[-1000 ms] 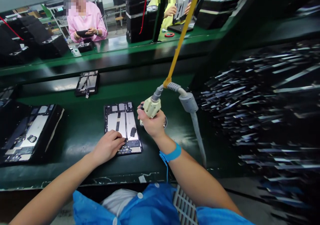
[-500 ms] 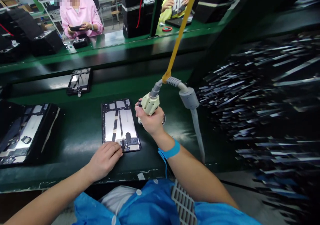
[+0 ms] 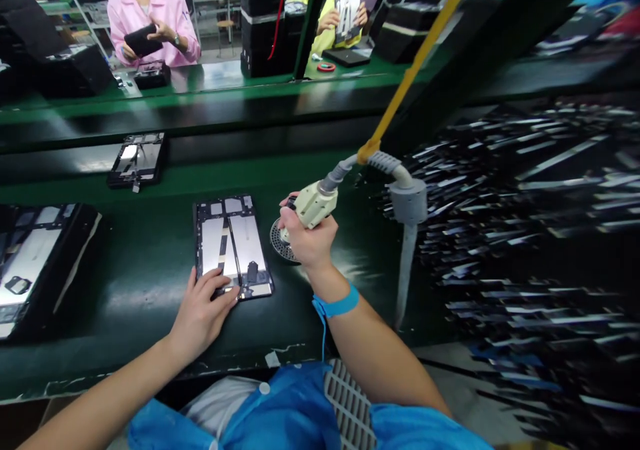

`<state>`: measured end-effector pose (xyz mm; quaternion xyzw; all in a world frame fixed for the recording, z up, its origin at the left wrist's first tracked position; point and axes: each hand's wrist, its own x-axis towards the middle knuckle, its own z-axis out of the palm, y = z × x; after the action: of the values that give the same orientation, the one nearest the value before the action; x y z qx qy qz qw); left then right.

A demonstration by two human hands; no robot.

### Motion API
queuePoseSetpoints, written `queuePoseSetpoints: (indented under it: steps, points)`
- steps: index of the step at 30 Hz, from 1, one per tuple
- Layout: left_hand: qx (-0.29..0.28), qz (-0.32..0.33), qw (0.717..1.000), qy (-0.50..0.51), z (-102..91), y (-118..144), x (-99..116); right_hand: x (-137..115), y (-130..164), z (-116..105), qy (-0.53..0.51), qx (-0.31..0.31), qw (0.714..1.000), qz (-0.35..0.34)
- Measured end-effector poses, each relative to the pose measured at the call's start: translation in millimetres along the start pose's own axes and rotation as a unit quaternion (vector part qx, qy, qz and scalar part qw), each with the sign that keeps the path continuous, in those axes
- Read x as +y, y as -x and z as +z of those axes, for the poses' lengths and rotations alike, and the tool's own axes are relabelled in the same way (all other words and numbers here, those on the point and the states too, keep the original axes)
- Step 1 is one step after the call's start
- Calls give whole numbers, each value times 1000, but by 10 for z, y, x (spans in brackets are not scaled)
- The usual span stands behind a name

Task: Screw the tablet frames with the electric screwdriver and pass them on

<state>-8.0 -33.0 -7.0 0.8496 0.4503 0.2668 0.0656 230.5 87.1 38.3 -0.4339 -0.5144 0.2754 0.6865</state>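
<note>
An opened tablet [image 3: 245,237] lies on the green bench, with its inner parts and a silver-white panel showing. Over its lower left corner my left hand [image 3: 203,310] rests, fingers spread and touching it. Just right of the tablet, my right hand [image 3: 313,240] is wrapped around a cream-coloured handheld tool [image 3: 316,205] with a grey cable [image 3: 343,175]. The tool's working end is mostly hidden by my fingers. Beyond and below that hand, a round perforated disc [image 3: 277,240] shows in part; I cannot tell whether it belongs to the tool.
A yellow strap [image 3: 415,63] holds up the cable, which has a thick grey cylinder [image 3: 409,201] on it. Another opened tablet [image 3: 137,160] lies farther back, and a stack with a tablet on top [image 3: 37,257] stands left. Many dark strips fill the right side. Two people work opposite.
The tool in my right hand has tilted, its cable end swinging right, and the perforated disc now shows. My left hand's fingers have spread and shifted along the tablet's lower left edge.
</note>
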Motion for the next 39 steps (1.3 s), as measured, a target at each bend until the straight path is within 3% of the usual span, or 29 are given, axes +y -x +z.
queuePoseSetpoints:
  steps: [6,15,20,23,26,33,39]
  points:
    - [21,-8,1000,-2,153,-359,-116,105,-43,-56,22,13,1000,-4]
    - [27,-23,999,10,201,-367,-137,112,-76,-123,84,31,996,-10]
    - [25,0,1000,-1,204,-420,-143,75,-97,-123,65,46,997,-2]
    - [29,-19,999,11,213,-403,-123,55,-125,-108,54,58,997,-5]
    - [33,-41,998,28,220,-392,-139,45,-166,-60,34,60,998,-10]
    - [58,-19,997,49,211,-413,-205,147,-282,154,17,46,999,-13]
    - [39,-21,999,25,187,-409,-159,257,-313,204,27,39,999,-26]
